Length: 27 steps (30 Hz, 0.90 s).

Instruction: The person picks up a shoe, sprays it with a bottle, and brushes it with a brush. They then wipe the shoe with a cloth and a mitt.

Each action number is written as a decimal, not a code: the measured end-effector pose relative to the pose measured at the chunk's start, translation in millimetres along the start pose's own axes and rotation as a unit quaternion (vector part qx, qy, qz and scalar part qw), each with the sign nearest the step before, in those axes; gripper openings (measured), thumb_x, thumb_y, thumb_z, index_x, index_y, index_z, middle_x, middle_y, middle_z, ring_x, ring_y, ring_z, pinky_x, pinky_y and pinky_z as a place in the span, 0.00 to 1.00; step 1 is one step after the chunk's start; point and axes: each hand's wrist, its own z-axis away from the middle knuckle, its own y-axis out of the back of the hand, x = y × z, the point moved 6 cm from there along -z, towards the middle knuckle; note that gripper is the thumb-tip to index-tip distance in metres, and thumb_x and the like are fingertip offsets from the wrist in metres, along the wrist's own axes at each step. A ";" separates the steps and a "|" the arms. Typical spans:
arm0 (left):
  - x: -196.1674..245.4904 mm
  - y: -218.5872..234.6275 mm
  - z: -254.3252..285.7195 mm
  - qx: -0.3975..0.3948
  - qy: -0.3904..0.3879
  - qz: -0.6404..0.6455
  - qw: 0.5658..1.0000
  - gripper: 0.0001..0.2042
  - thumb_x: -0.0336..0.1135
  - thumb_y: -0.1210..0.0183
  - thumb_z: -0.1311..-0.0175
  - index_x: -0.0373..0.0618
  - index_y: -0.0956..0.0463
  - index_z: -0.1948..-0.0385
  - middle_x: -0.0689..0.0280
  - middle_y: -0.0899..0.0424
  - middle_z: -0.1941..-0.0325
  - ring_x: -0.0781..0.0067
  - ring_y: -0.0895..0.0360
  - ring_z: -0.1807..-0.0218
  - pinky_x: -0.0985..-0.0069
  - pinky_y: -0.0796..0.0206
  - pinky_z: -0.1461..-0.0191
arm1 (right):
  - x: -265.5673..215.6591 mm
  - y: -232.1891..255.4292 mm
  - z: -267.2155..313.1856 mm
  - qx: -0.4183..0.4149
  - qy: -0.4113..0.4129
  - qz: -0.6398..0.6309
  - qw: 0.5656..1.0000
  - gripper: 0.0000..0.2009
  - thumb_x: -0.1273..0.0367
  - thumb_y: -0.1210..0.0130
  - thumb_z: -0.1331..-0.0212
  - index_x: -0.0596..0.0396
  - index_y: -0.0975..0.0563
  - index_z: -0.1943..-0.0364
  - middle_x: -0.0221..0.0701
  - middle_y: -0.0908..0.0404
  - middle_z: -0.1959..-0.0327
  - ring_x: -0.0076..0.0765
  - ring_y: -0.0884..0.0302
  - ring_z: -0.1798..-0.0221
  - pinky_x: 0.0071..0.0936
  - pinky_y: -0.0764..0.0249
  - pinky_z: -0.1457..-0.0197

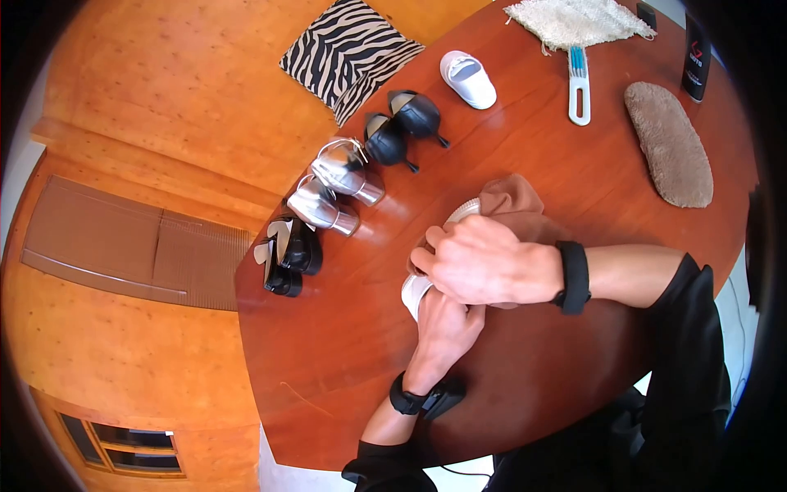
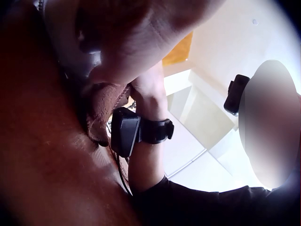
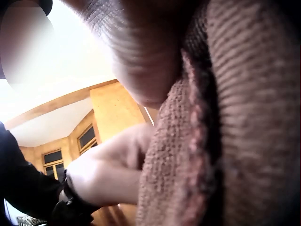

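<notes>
My left hand (image 1: pixel 447 328) holds a white shoe (image 1: pixel 414 297), mostly hidden beneath both hands; its pale edge also shows past the knuckles at the far side. My right hand (image 1: pixel 492 264) lies across it, fingers curled, gripping a brown cloth (image 1: pixel 515 201) against the shoe. The loose end of that cloth bunches up on the far side of the hands. Close up in the right wrist view, the cloth (image 3: pixel 164 155) has a ribbed, knitted weave and a stitched edge. The left wrist view shows a fold of the cloth (image 2: pixel 106 108) hanging below the left palm.
Along the far table edge stand a white shoe (image 1: pixel 469 79), black heeled shoes (image 1: pixel 414 115), silver heels (image 1: pixel 344 172) and another black pair (image 1: pixel 293 246). Rightward lie a white-handled brush (image 1: pixel 580 94), a white fluffy cloth (image 1: pixel 582 20), a brown fuzzy pad (image 1: pixel 670 148) and a black bottle (image 1: pixel 696 66).
</notes>
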 end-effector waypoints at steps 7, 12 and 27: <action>-1.1 4.1 -4.8 0.010 0.035 -0.047 0.998 0.08 0.31 0.41 0.46 0.33 0.23 0.72 0.50 0.23 0.79 0.49 0.26 0.75 0.59 0.36 0.70 | 18.7 0.6 -4.9 -0.024 -0.039 -0.006 0.999 0.10 0.63 0.47 0.49 0.54 0.26 0.68 0.38 0.26 0.77 0.41 0.24 0.77 0.37 0.28 0.76; -5.8 2.2 -3.7 -0.007 0.049 -0.072 0.996 0.15 0.37 0.40 0.45 0.28 0.24 0.73 0.44 0.24 0.77 0.44 0.26 0.73 0.57 0.35 0.67 | 47.2 11.4 -5.5 0.076 -0.110 0.069 0.989 0.11 0.62 0.48 0.44 0.56 0.27 0.72 0.39 0.26 0.80 0.43 0.23 0.78 0.39 0.28 0.77; -3.6 1.7 -2.4 -0.023 0.059 -0.034 0.997 0.11 0.34 0.40 0.46 0.33 0.24 0.69 0.49 0.23 0.76 0.51 0.26 0.74 0.61 0.36 0.68 | 12.3 1.3 -2.8 -0.028 -0.023 0.018 0.999 0.09 0.64 0.48 0.49 0.54 0.28 0.68 0.36 0.27 0.78 0.39 0.23 0.76 0.36 0.29 0.76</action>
